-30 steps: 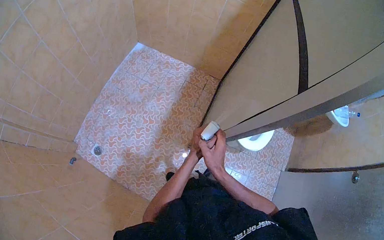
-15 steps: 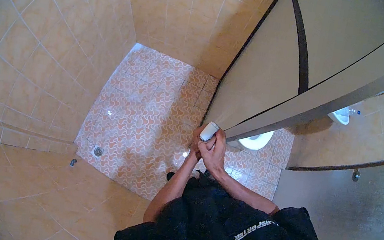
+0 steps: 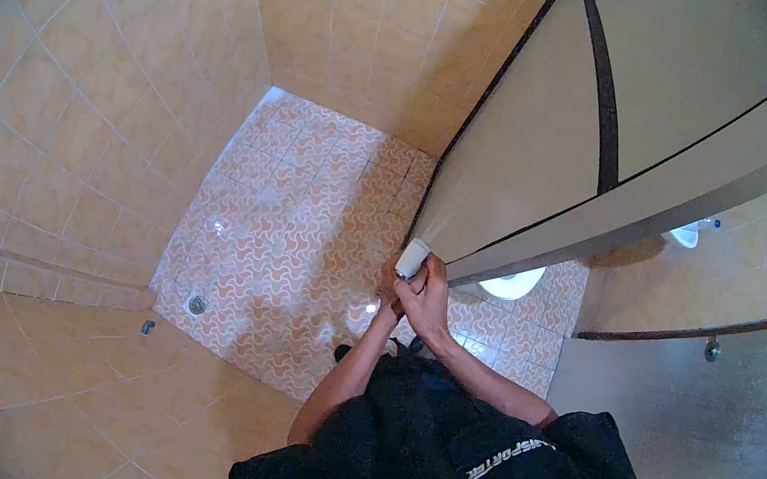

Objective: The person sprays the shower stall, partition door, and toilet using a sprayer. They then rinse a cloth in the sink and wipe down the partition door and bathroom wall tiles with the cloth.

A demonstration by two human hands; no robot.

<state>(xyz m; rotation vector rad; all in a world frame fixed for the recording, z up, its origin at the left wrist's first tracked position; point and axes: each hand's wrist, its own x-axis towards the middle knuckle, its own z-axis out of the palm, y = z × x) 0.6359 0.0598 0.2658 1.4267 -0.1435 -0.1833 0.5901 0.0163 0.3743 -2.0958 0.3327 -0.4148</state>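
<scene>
A small white cylindrical object (image 3: 413, 258) is held between both hands, close to the lower corner of a beige panel (image 3: 546, 115) with dark trim. My left hand (image 3: 390, 286) wraps round it from the left, its fingers partly hidden. From the right, my right hand (image 3: 426, 300) is closed on the same object, its fingers touching the left hand. What exactly the white object is cannot be told.
Patterned floor tiles (image 3: 285, 223) hold a round drain (image 3: 197, 305). A small pipe fitting (image 3: 148, 327) juts from the tiled wall (image 3: 58, 368). Behind the panel show a white toilet (image 3: 513, 284) and a sink (image 3: 684, 235). A frosted door (image 3: 676, 431) has a knob (image 3: 712, 350).
Both hands have shifted very slightly left with the white object. The panel's edge now covers a little more of the toilet and sink.
</scene>
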